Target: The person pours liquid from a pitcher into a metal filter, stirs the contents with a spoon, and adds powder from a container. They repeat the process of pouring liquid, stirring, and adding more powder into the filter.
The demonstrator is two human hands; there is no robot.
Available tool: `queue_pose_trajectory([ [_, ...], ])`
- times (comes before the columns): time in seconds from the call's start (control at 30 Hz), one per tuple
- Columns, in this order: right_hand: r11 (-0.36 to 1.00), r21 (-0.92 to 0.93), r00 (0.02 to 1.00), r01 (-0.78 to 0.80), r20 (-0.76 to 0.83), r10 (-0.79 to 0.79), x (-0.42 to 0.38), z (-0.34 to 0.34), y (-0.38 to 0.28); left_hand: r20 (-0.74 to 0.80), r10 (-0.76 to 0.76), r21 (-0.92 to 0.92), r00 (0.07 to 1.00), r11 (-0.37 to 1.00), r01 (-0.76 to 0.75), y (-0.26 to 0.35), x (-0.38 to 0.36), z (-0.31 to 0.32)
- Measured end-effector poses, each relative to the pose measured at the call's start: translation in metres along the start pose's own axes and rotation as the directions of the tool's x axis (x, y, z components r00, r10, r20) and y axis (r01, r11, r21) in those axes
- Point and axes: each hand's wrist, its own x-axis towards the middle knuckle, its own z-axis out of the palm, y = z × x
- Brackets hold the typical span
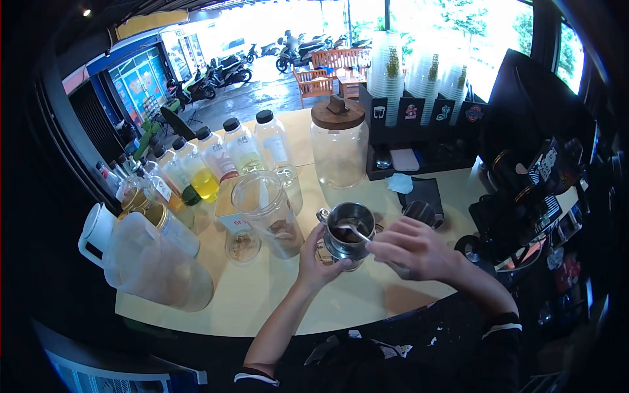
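Observation:
A metal drip coffee filter [345, 251] stands on what looks like a glass, its small loop handle to the left. Dark contents show inside its cup. My left hand [319, 264] is wrapped around its lower left side and steadies it. In my right hand [414, 250] is a metal spoon [358, 232], pinched by the handle, with its bowl end down inside the filter. Left of the filter stands a clear open jar [270, 219] with some brown powder at the bottom. Beside it lies a round clear lid [243, 246] with brown grains on it.
A large frosted pitcher [157, 262] is at the left. Several black-capped bottles [237, 147] line the far edge. A wooden-lidded jar [339, 154] and a black rack [419, 157] with stacked cups stand behind. A small empty glass [419, 213] sits on a dark cloth [430, 194].

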Motion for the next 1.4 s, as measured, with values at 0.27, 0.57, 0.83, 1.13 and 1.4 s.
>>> queue_pose_trajectory([
  [0.27,0.99,-0.125,0.998,0.068,0.026,-0.065,-0.002,0.01,-0.008,-0.014,0.019,-0.006,1.0,1.0,-0.019,-0.011,0.0,0.001],
  [0.57,0.995,-0.098,1.0,0.024,-0.017,-0.025,-0.005,0.008,-0.006,-0.021,0.001,-0.045,1.0,0.999,-0.002,-0.01,-0.001,0.002],
  [0.83,0.995,-0.1,1.0,-0.003,-0.02,0.001,-0.005,0.005,-0.005,-0.034,-0.012,-0.078,0.999,0.997,0.009,-0.016,-0.002,0.003],
  [1.13,0.999,0.016,0.999,-0.048,-0.022,0.048,-0.005,0.002,0.006,-0.017,0.013,-0.032,1.0,0.999,-0.013,-0.014,-0.001,0.002],
  [1.4,0.999,0.026,0.999,-0.036,-0.033,0.037,0.0,-0.002,0.007,-0.004,0.016,-0.047,1.0,0.999,-0.017,-0.007,0.001,0.002],
])
